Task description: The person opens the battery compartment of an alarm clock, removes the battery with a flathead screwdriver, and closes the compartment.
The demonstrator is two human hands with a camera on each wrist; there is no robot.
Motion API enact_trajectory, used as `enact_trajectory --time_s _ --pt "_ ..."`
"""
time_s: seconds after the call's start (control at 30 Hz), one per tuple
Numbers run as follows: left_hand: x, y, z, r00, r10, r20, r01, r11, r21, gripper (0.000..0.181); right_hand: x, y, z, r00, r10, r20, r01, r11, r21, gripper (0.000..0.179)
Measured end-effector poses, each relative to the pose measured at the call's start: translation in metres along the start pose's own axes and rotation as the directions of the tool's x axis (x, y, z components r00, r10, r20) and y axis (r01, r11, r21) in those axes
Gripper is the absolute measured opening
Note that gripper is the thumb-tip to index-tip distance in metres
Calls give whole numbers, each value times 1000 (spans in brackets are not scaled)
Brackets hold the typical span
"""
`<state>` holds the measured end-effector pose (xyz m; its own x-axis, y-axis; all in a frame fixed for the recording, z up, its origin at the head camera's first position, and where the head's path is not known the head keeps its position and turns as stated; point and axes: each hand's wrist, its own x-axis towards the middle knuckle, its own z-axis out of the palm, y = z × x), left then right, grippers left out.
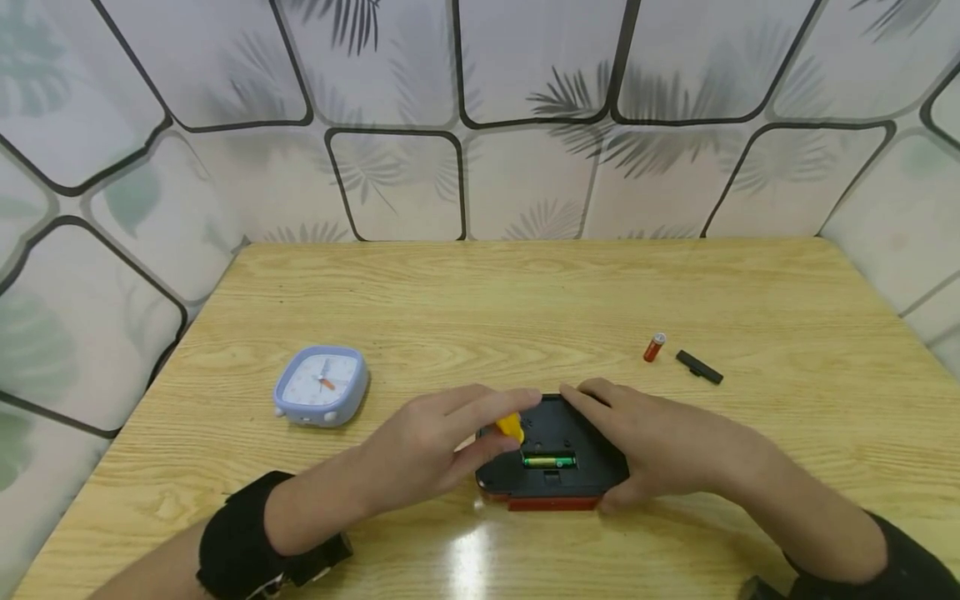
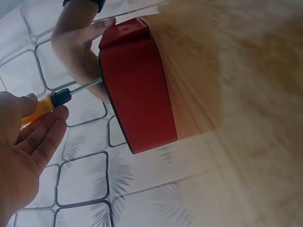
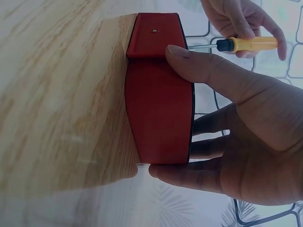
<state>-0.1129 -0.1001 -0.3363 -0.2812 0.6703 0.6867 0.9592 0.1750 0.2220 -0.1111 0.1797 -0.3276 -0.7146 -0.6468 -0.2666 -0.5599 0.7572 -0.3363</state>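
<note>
A red device (image 3: 158, 111) with a black back panel (image 1: 588, 437) lies on the table, panel upward. In the panel's open battery slot sits a green battery (image 1: 550, 462). My left hand (image 1: 442, 437) pinches the handle of a yellow screwdriver (image 2: 43, 107) with a black collar. In both wrist views its metal shaft points down at the panel; where the tip meets it is hidden. My right hand (image 1: 660, 442) grips the device's right side, thumb (image 3: 196, 61) on the near face and fingers around the far edge.
A light blue alarm clock (image 1: 322, 386) stands to the left on the wooden table (image 1: 450, 308). Beyond my right hand lie a red battery (image 1: 655, 347) and a small black cover (image 1: 699, 367). A patterned wall (image 1: 525, 183) rises behind the table.
</note>
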Motion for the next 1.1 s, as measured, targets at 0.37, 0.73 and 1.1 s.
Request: enact_trajectory --time_s 0.37,0.73,1.1 --pt "0 1 1 1000 18 21 -19 999 47 52 0 -2 1 1000 0 -1 0 1000 -9 113" --pt "-1 1 2 999 -7 39 5 999 42 48 -1 -2 2 1000 -8 -4 8 1000 -19 114" --pt "-2 2 -1 999 -35 16 35 998 50 32 -1 -3 1 1000 1 -2 -1 1000 -22 114"
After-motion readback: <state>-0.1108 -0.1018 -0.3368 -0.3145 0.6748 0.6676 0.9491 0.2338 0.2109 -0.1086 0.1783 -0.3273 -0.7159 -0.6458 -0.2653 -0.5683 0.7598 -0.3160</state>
